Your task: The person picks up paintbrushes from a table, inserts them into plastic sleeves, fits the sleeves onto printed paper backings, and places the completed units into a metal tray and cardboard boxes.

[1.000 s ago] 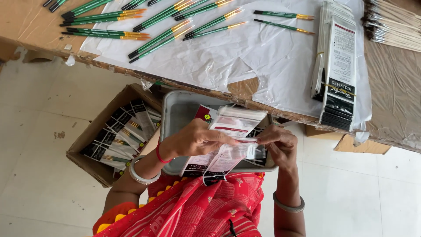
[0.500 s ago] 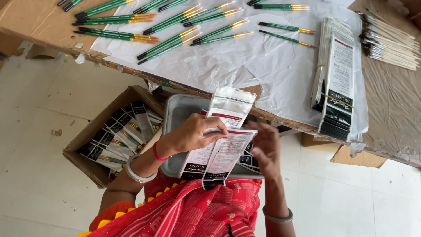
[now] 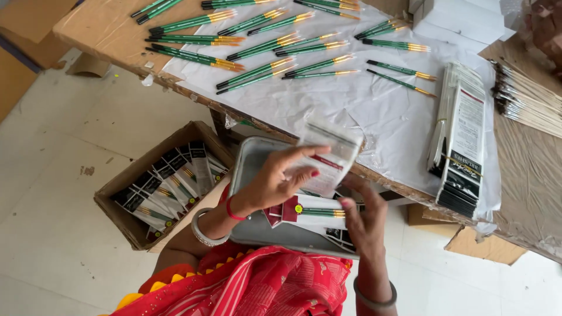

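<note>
My left hand [image 3: 274,182], with a red bangle and a silver one at the wrist, holds a clear plastic pouch [image 3: 329,153] with a printed card up over the table edge. My right hand [image 3: 364,221] is lower and grips the right end of a flat pack of green-handled brushes [image 3: 310,212]. That pack lies in a grey metal tray [image 3: 250,159] resting on my lap, above red cloth. More dark packs lie under it in the tray.
Several green-handled brushes [image 3: 263,52] lie in rows on white paper on the table. A banded stack of printed pouches [image 3: 462,140] stands to the right, beside pale wooden brushes [image 3: 527,99]. A cardboard box [image 3: 117,202] of packed brush sets sits on the floor at left.
My left hand has lifted the pouch higher, toward the table edge. My right hand has come off the pouch and dropped to the brush pack in the tray.
</note>
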